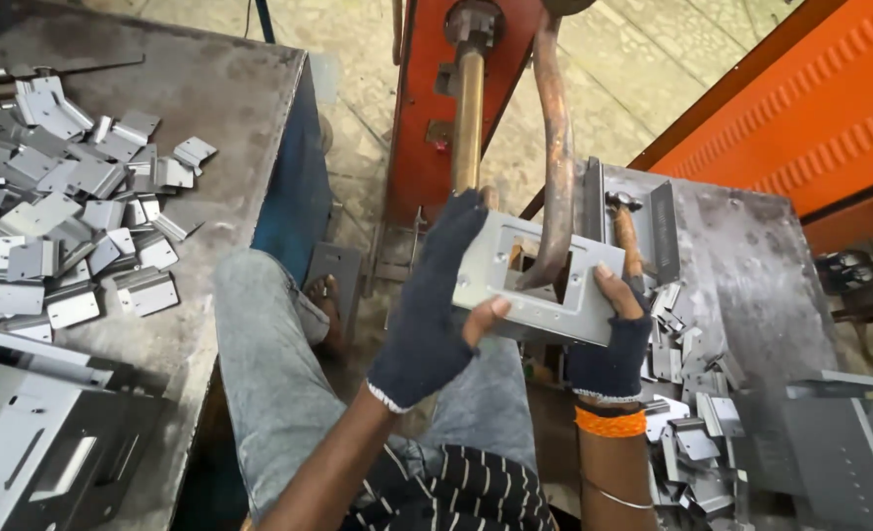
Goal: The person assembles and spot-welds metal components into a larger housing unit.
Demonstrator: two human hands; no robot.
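A grey sheet-metal frame plate (545,313) with a rectangular window is held between both hands at the welding machine. My left hand (432,310), in a dark fingerless glove, grips the plate's left edge. On the right edge sits my right hand (615,339), gloved the same way, with an orange band at the wrist. A curved copper arm (557,147) passes down through the plate's window. A straight brass rod (469,118) stands just behind the plate.
A heap of small bent metal brackets (63,216) lies on the steel table (220,108) at left. More brackets (687,413) pile on the right bench beside a hammer (625,236). Grey metal housings (33,442) sit at lower left. Orange machine body (810,108) stands behind.
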